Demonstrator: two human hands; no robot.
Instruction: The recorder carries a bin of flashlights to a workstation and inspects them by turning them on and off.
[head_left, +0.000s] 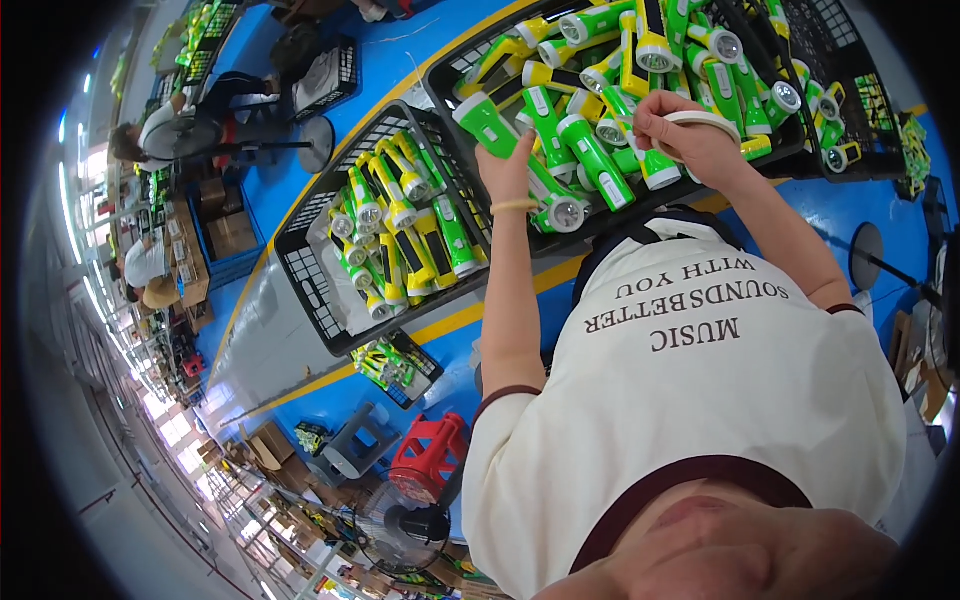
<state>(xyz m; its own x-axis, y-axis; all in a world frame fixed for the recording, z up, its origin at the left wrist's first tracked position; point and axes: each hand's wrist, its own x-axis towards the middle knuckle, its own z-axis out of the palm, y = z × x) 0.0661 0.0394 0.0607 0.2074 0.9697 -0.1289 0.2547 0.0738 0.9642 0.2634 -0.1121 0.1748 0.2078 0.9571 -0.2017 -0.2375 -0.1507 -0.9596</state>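
My left hand (505, 170) is closed round a green flashlight (486, 124), its thumb along the body, over the near left part of a black crate (462, 150). Under and around it lie green and yellow flashlights (598, 160), heaped at various angles. Above the same heap, to the right, my right hand (675, 130) has curled fingers, with a white roll of tape (705, 118) looped about it. Whether those fingertips also pinch a piece of tape is too small to tell. The two hands are apart.
Left of the heap stands a second black crate (340, 318) holding flashlights; another crate (868, 112) is at the far right. A smaller crate (425, 372), a red stool (432, 450), a grey stool (355, 445) and a fan (405, 525) stand lower left. People work farther left.
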